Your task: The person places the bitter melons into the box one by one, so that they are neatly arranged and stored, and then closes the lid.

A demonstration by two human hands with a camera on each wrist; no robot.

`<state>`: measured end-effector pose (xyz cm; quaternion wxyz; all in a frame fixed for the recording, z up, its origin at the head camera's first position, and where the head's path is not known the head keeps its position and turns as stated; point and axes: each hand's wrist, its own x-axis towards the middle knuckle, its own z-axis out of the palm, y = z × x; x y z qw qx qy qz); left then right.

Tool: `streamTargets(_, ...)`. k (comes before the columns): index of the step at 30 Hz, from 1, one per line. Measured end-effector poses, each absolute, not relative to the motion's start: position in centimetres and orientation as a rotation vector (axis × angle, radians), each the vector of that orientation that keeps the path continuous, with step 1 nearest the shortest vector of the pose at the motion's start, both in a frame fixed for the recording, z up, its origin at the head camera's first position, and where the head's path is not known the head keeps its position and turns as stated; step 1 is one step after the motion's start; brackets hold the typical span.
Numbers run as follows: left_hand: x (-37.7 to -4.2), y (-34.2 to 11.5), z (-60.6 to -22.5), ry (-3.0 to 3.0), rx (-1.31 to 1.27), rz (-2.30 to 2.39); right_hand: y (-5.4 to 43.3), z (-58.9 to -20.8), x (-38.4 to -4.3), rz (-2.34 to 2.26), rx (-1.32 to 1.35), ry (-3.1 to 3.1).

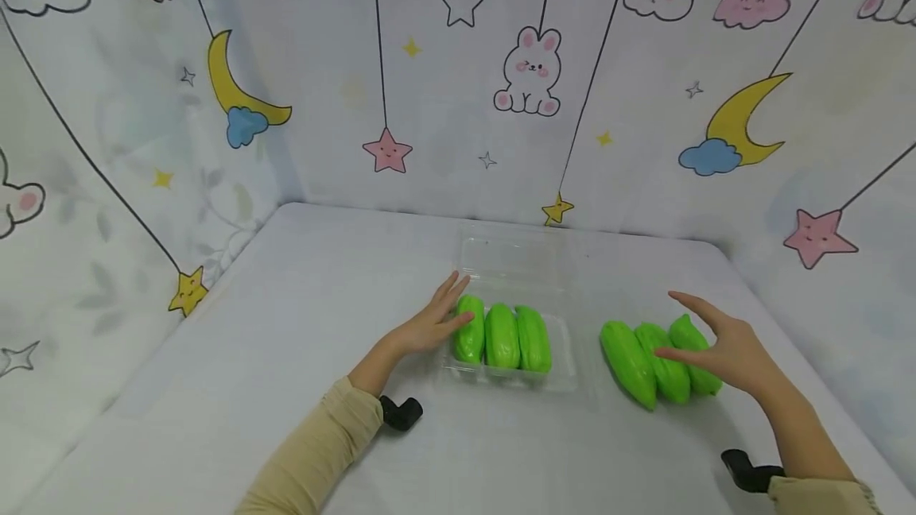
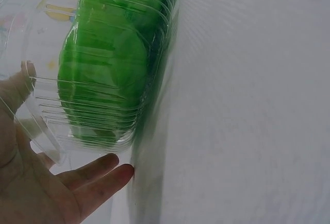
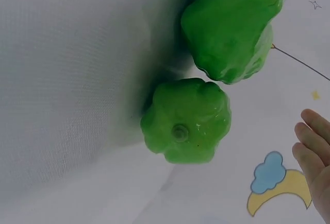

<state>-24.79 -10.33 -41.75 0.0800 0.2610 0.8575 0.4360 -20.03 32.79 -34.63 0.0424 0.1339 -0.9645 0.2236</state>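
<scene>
Sheeting (image 1: 322, 102) printed with moons, stars and rabbits rises along the left, far and right sides of a white table (image 1: 343, 276). At left, a beige sleeve (image 1: 315, 443) leads to the left hand (image 1: 429, 326), a black fitting (image 1: 402, 413) at its wrist. That hand is at the left side of a clear container (image 1: 565, 352), fingers straight and pointing to the far side, thumb set wide of them over the leftmost green vegetable (image 1: 469, 332); whether the fingers press the plastic I cannot tell. Inside, a middle vegetable (image 1: 502, 336) and a right vegetable (image 1: 533, 338) lie alongside it, toward the container's left. Its clear lid (image 1: 511, 257) lies folded back on the far side.

Right of the container, three loose green vegetables (image 1: 630, 364) lie close together on the table, slanting with their near ends to the right. Over their right part is the right hand (image 1: 733, 348), thumb and fingers spread wide apart. Another black fitting (image 1: 747, 473) shows at its wrist, above the right sleeve (image 1: 823, 495).
</scene>
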Motion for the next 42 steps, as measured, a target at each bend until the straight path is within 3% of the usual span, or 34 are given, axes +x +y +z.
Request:
streamTargets(22, -24.6, -10.3, -41.8, 2.554, 0.763, 1.309, 37.9, -36.5, -19.9, 0.830, 0.342, -3.057)
streamTargets(42, -25.0, -10.3, -41.8, 2.553, 0.775, 1.306, 39.1, -38.0, -19.9, 1.096, 0.419, -3.045)
